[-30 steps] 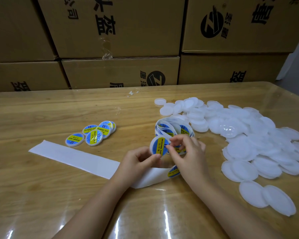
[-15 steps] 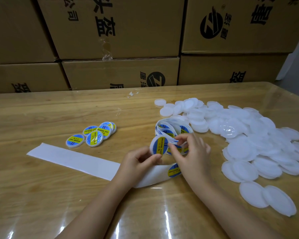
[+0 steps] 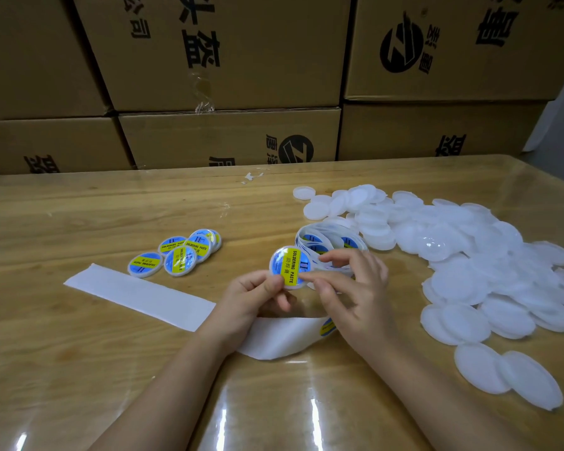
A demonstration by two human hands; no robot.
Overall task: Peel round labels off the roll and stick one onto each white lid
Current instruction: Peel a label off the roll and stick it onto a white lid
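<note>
Smoothing seems under way: left hand (image 3: 251,297) pinches the labelled lid (image 3: 290,267), right hand (image 3: 355,297) presses its label (image 3: 287,260) with straight fingers (image 3: 316,278); next calls for setting it among finished lids (image 3: 176,255).

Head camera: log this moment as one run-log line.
step: pressing label | left hand: holds lid | right hand: thumb presses its label | labelled lids: clustered left of roll

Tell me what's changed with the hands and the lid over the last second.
The right hand has uncurled from the right edge of the lid and spread; its index finger now presses on the label. The lid faces the camera more fully. The left hand still grips the lid; the roll, backing strip, labelled lids and pile of white lids lie as before.
</note>
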